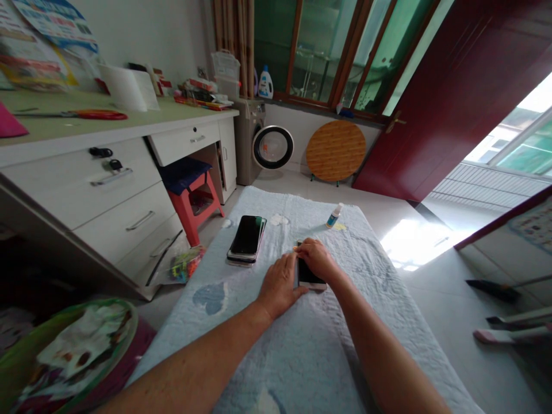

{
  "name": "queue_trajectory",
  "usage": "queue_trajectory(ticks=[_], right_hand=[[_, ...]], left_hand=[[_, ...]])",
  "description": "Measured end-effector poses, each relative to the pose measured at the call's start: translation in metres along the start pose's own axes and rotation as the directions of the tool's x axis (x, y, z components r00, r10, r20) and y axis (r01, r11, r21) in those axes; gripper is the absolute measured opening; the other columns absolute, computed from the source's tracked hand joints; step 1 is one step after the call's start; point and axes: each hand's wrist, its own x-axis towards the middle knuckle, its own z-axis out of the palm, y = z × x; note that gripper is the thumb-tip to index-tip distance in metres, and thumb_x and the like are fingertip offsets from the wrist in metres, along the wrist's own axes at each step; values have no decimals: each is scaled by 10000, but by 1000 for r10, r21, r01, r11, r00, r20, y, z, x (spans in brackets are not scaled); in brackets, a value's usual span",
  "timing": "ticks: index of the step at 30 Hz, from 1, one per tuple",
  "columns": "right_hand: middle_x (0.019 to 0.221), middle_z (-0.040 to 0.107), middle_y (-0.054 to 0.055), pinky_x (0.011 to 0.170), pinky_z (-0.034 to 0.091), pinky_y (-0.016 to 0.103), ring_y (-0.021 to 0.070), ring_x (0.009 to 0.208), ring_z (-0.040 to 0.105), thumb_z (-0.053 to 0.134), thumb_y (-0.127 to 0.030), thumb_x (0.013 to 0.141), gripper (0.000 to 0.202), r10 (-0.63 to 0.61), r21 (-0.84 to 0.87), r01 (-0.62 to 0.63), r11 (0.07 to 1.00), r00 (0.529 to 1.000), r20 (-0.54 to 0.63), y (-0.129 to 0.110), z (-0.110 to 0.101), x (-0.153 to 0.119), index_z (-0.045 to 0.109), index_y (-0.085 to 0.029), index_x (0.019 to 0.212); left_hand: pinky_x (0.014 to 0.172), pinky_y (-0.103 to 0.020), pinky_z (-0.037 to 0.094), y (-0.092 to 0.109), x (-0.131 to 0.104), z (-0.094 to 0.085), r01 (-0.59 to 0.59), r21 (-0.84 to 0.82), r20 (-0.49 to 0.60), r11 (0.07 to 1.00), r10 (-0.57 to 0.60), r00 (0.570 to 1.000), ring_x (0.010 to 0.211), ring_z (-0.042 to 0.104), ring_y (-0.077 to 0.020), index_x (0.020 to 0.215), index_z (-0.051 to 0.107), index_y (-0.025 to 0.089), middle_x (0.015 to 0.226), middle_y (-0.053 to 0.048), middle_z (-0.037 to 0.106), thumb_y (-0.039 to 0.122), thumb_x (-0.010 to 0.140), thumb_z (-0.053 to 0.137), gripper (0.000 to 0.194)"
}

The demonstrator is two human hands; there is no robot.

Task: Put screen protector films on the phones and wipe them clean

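A smartphone (309, 277) with a dark screen and a light lower border lies flat on the blue-grey cloth. My left hand (280, 286) braces it along the left side, fingers together toward the top and thumb at the bottom corner. Over its upper part, my right hand (317, 257) has its fingers curled and pressed together; what they hold, if anything, is hidden, though a small orange-yellow bit shows near the fingertips. To the left, several phones (246, 237) are stacked, the top one with a black screen. A small white-capped spray bottle (334, 215) with a blue label stands beyond my right hand.
The cloth-covered table (366, 287) fills the middle. Left are a desk with drawers (125, 201), a red stool (194, 201) and a full waste bin (129, 339). Farther back stand a washing machine with its door open (272, 147) and a round wooden tabletop (336, 150).
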Motion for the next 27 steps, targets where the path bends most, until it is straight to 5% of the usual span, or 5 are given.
queue_trajectory(ticks=[4, 9, 13, 18, 27], right_hand=[[839, 606, 30, 744, 384, 233, 131, 791, 544, 559, -104, 856, 204, -83, 73, 72, 995, 983, 164, -11, -16, -19, 746, -185, 844], [826, 572, 13, 723, 381, 216, 123, 796, 533, 558, -53, 817, 222, -289, 208, 226, 952, 891, 351, -22, -32, -35, 729, -186, 767], [821, 577, 11, 721, 385, 211, 122, 800, 538, 552, -47, 812, 223, -264, 255, 183, 949, 906, 330, -20, -32, -39, 721, -182, 753], [833, 580, 22, 709, 385, 215, 120, 779, 543, 548, -80, 841, 231, -58, 157, 31, 987, 984, 169, -18, -24, -40, 748, -195, 827], [841, 598, 23, 697, 391, 215, 127, 787, 557, 563, -110, 851, 228, -146, 195, 96, 976, 955, 258, -23, -30, -57, 759, -221, 880]], left_hand=[[1007, -471, 425, -3, -1, 4, -8, -17, -16, 1000, 7, 1000, 1265, 465, -310, 1430, 195, 206, 1364, -152, 464, 311, 713, 755, 916], [994, -445, 437, -1, -1, -1, -6, 25, 12, 1000, 5, 1000, 1215, 502, -290, 1329, 396, 213, 1325, -116, 500, 336, 753, 724, 674], [967, -418, 451, 3, -1, -6, -27, 75, 54, 997, 23, 998, 1118, 543, -272, 1138, 570, 217, 1301, -75, 536, 371, 767, 719, 428], [979, -411, 440, 5, 0, -9, -16, 84, 62, 996, 11, 998, 1135, 528, -275, 1137, 590, 208, 1289, -69, 563, 376, 758, 735, 439], [957, -400, 439, 0, 2, -8, -42, 86, 92, 995, 34, 995, 1125, 552, -272, 1205, 606, 201, 1323, -74, 588, 438, 826, 675, 452]])
